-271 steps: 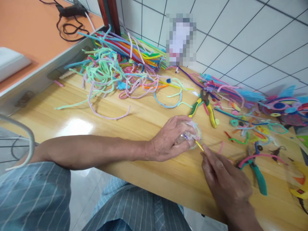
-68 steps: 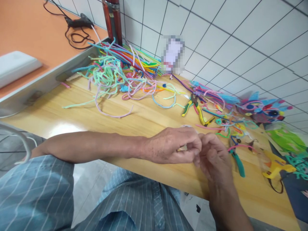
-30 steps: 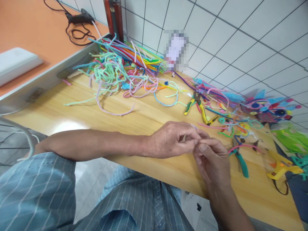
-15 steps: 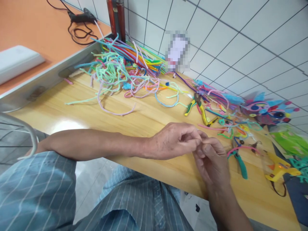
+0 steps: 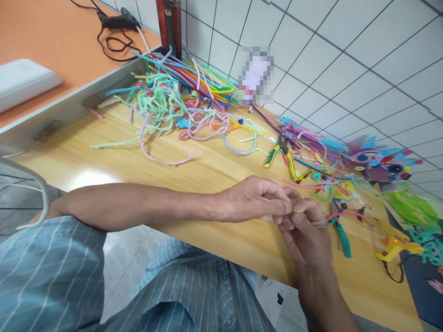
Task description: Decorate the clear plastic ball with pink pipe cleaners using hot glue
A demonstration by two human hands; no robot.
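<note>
My left hand and my right hand meet fingertip to fingertip just above the wooden table, near its front edge. Between them they pinch a small pale craft piece. Only a sliver of it shows under my left fingers; the rest is hidden. My left forearm lies along the table's edge. My right wrist comes up from below the edge.
A heap of coloured pipe cleaners fills the far left of the table. Yellow-handled pliers, teal-handled pliers, a yellow glue gun and a colourful finished craft lie to the right. A tiled wall stands behind.
Nine seconds ago my left hand cupped a fuzzy pale ball while my right held a thin yellow stem at it. Now both hands pinch together, barely shifting over the last second.
</note>
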